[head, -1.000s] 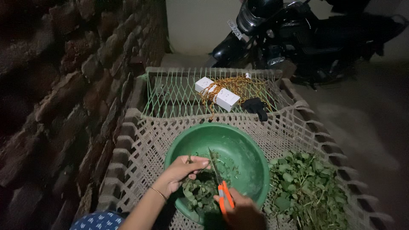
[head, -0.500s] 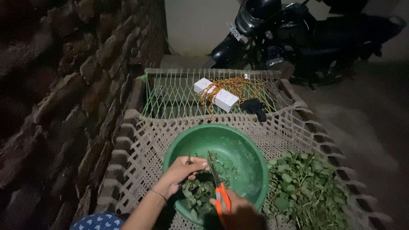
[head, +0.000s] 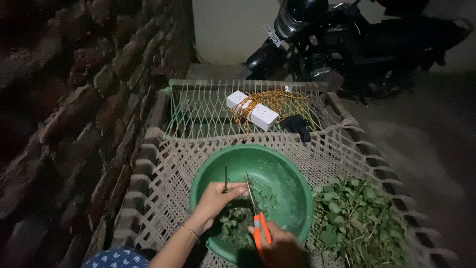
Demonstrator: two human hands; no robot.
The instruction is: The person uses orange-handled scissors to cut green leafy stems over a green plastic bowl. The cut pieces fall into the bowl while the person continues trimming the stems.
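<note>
Here, the left hand pinches a green stem over the green bowl; right hand, fingers closed around orange-handled scissors, should snip clear of fingertips.

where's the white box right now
In the head view the white box lies at the far end of the woven cot, tangled in orange cord, beyond the green bowl and left of a small black object.
</note>
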